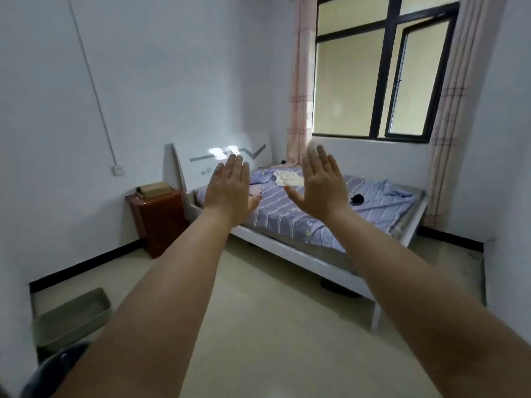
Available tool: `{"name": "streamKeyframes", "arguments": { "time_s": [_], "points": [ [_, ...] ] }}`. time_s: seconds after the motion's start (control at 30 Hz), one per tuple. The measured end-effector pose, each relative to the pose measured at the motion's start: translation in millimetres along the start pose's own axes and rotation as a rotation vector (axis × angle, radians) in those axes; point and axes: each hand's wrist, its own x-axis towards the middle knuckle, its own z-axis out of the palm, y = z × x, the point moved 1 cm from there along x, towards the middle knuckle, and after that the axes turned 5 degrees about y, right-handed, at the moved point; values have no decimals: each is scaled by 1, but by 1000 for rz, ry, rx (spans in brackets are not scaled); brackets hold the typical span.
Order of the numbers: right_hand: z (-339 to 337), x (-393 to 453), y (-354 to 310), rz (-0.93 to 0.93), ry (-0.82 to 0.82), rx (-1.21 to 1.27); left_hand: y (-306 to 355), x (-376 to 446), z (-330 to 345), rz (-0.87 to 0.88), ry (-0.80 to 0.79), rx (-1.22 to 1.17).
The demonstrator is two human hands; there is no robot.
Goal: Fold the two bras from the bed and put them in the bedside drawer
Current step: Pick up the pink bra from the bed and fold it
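Bras: pink, cream on bed | left hand, right hand spread, empty

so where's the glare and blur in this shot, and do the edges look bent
Head view: a bright glare patch sits on the headboard; right hand fingertips look motion-blurred, left hand sharper; wide-angle bend curves the window frame and walls.

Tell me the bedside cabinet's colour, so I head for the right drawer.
The wooden bedside cabinet is glossy reddish-brown, seen in the head view, left of the bed.
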Motion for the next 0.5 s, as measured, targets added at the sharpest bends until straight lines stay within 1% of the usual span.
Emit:
{"name": "streamKeyframes", "arguments": {
  "time_s": [0.07,0.23,0.33,0.4,0.5],
  "points": [
    [28,-4,-6,19,-108,7,2,-1,26,7,-116,-15],
    [122,-35,-4,133,-391,45,-10,-17,121,-26,-354,-84],
    [180,-46,4,159,-537,26,-19,-19,180,-27,-489,-101],
    [223,-43,13,176,-606,11,-25,-9,222,-25,-540,-115],
    [289,-15,32,179,-644,-5,-39,27,288,-19,-561,-107]
  ]
}}
